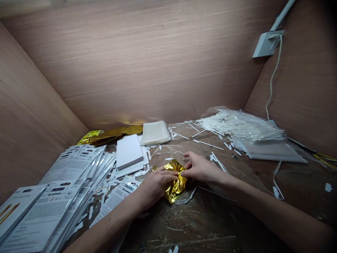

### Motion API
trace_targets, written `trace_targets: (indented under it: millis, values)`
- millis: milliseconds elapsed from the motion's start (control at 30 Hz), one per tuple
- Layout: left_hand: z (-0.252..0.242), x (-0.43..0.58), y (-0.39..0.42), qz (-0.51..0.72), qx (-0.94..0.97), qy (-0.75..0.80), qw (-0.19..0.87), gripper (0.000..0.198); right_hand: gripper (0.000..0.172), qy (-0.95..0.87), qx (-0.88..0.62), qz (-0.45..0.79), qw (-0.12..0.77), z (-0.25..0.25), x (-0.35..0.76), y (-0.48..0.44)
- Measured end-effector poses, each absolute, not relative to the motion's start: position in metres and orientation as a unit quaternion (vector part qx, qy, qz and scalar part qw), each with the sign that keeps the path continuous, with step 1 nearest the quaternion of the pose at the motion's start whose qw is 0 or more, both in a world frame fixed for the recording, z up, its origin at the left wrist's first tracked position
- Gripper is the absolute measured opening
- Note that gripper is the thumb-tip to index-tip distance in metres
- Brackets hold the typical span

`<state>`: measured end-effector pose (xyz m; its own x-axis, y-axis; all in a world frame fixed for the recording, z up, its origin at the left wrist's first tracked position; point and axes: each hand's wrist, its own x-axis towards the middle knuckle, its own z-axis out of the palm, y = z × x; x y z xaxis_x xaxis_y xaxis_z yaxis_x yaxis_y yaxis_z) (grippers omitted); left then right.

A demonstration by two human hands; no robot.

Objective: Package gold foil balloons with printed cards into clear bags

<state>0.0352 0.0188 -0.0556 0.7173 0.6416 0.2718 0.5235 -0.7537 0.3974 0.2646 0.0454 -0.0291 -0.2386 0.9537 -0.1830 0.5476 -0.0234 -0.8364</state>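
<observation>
A crumpled piece of shiny gold foil (176,182) lies on the worn wooden table (210,218) in the middle of the view. My left hand (155,183) is closed over its left side, fingers pressing into the foil. My right hand (200,168) pinches the foil's upper right edge with curled fingers. Both hands hold the same gold piece low against the tabletop.
Printed white packaging cards (65,182) lie fanned at the left. A stack of white cards (129,151), clear bags (155,133), more gold foil (113,133) and a heap of white sticks (242,126) lie behind. A wall socket (267,44) with cable hangs right. Wooden walls enclose the table.
</observation>
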Motion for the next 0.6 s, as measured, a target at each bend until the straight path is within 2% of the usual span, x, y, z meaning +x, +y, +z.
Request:
trace_targets:
  millis: [167, 300, 467, 600]
  values:
    - [-0.046, 0.035, 0.015, 0.202, 0.906, 0.322, 0.184, 0.044, 0.066, -0.539, -0.545, 0.543, 0.344, -0.036, 0.247, 0.035]
    - [-0.039, 0.030, 0.012, 0.172, 0.914, 0.328, 0.167, 0.033, 0.068, -0.580, -0.507, 0.505, 0.389, -0.045, 0.228, 0.019]
    - [-0.038, 0.020, 0.007, 0.178, 0.895, 0.351, 0.208, 0.036, 0.065, -0.704, -0.471, 0.420, 0.326, -0.048, 0.221, 0.002]
    - [-0.038, 0.020, -0.001, 0.251, 0.823, 0.499, 0.102, 0.020, 0.058, -0.778, -0.420, 0.386, 0.264, -0.038, 0.222, -0.003]
